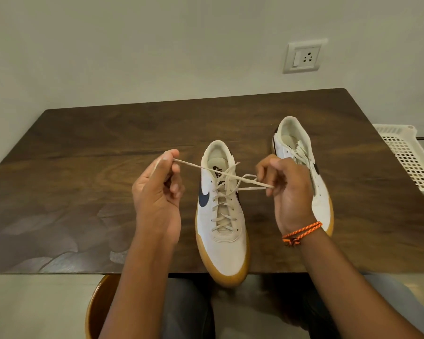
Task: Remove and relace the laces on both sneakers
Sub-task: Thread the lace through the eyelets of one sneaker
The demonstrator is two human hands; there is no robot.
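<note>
My left hand pinches one end of the lace and my right hand pinches the other, crossed taut over the near sneaker, whose toe overhangs the table's front edge (second sneaker lies toward the right edge, behind my right hand)

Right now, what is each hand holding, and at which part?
Left hand pinches one end of the near sneaker's lace; right hand pinches the other end, pulled sideways above the near sneaker.

Single head-worn view, looking forward and down, close over table
</note>
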